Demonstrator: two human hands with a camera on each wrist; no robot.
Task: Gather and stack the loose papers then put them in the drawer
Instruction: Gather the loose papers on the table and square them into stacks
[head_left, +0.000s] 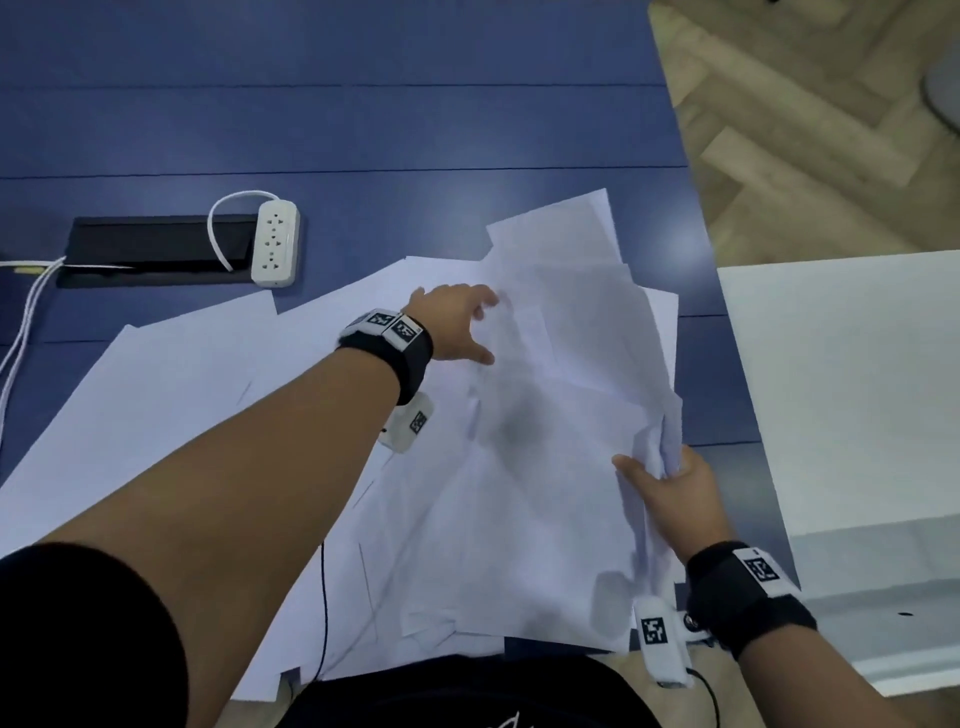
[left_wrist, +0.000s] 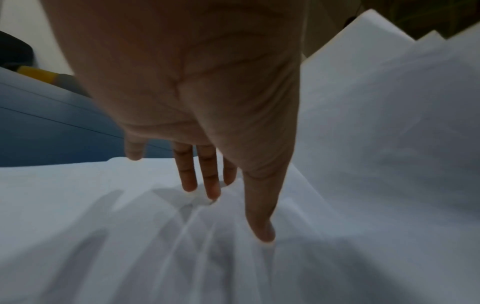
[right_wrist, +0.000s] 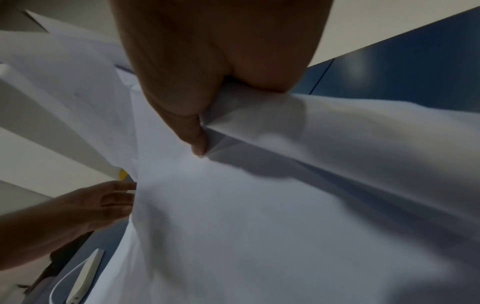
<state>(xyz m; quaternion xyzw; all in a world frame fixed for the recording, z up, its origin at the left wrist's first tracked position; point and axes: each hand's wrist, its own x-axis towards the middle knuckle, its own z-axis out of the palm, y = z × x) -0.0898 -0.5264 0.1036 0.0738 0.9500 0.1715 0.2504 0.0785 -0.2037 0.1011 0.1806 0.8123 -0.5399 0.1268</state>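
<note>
Several loose white papers lie overlapped on the blue desk. My right hand grips a bunch of sheets at their right edge, thumb on top, and the paper crumples there. My left hand reaches across the pile with straight, spread fingers whose tips press on a sheet and wrinkle it. More sheets spread flat to the left under my left forearm. No drawer shows in any view.
A white power strip with its cable lies beside a black cable slot at the back left. A white cabinet top stands right of the desk. Wooden floor shows beyond the desk's right edge.
</note>
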